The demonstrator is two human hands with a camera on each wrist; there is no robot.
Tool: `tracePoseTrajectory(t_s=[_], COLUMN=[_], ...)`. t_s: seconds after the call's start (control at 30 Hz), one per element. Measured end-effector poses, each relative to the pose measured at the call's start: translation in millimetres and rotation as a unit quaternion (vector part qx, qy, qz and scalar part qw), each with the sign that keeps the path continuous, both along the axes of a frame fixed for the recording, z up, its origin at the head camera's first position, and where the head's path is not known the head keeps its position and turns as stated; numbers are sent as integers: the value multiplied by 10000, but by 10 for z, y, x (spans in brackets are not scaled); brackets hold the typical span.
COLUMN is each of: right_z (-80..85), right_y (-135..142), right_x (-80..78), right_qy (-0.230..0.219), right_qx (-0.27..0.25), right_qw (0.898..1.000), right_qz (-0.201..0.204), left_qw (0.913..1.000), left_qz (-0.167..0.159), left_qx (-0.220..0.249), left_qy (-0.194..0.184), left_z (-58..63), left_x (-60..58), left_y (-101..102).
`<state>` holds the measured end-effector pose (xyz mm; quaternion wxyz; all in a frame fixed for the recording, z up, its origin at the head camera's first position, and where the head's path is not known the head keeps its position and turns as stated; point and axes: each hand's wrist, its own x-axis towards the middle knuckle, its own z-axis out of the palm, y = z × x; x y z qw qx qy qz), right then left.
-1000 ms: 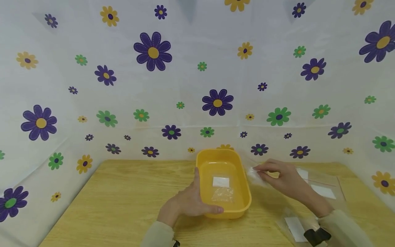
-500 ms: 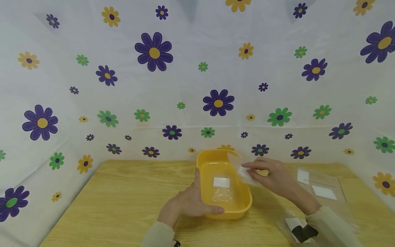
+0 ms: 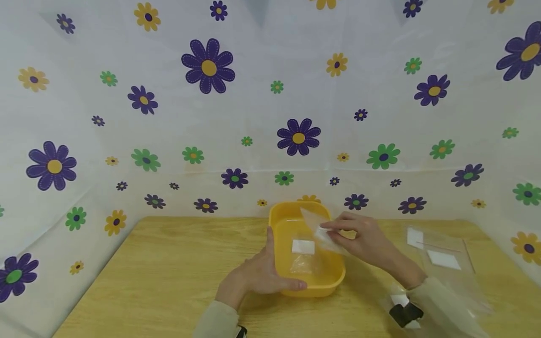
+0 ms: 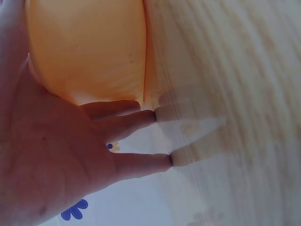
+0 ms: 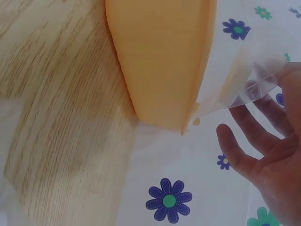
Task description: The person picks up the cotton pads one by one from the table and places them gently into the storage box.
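Observation:
A yellow plastic tub (image 3: 291,213) stands on the wooden table. My left hand (image 3: 259,274) holds its left near corner, thumb over the near rim and fingers along the outer side; in the left wrist view several straight fingertips reach down to the tabletop. Between thumb and fingertips, my right hand (image 3: 365,237) pinches a clear plastic bag (image 5: 256,87) with a white patch. That bag hangs over the tub's right rim, its far corner above the inside. On the tub floor lies another clear bag (image 3: 305,264) with a white label (image 3: 303,246).
Right of the tub, clear bags with white labels (image 3: 444,259) and a reddish strip lie on the table (image 3: 169,277). Another bag (image 3: 399,299) lies partly under my right sleeve. A white flower-printed cloth (image 3: 253,108) rises behind the table and at both sides.
My right hand has moved left with the pinched bag, from beside the tub to over its right rim. My left hand has stayed on the tub.

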<state>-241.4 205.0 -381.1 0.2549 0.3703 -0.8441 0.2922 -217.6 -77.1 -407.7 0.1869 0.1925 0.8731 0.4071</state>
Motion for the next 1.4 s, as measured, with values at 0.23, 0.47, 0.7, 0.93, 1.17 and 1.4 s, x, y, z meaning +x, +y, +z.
tracePoseTrajectory(t_s=[0.23, 0.47, 0.7, 0.93, 1.17, 1.4], right_z=[-8, -15, -75, -125, -132, -150], right_y=[-100, -201, -292, -306, -296, -310], right_x=[-21, 12, 41, 49, 38, 9], right_qy=[-87, -377, -743, -879, -1032, -947], right_qx=[81, 184, 402, 427, 535, 515], right_qw=[9996, 9987, 9964, 9952, 9928, 9936], right_qz=[253, 287, 89, -73, -280, -330], left_qw=[10000, 9997, 9995, 9995, 9997, 9996], left_qz=[39, 103, 137, 130, 91, 89], left_qx=[-80, -213, -256, -277, -244, -263], left_qy=[-34, -75, -155, -92, -1, -2], left_z=[12, 18, 6, -2, 0, 16], left_x=[1, 20, 46, 37, 16, 3], left_y=[-11, -6, -9, 5, 6, -3])
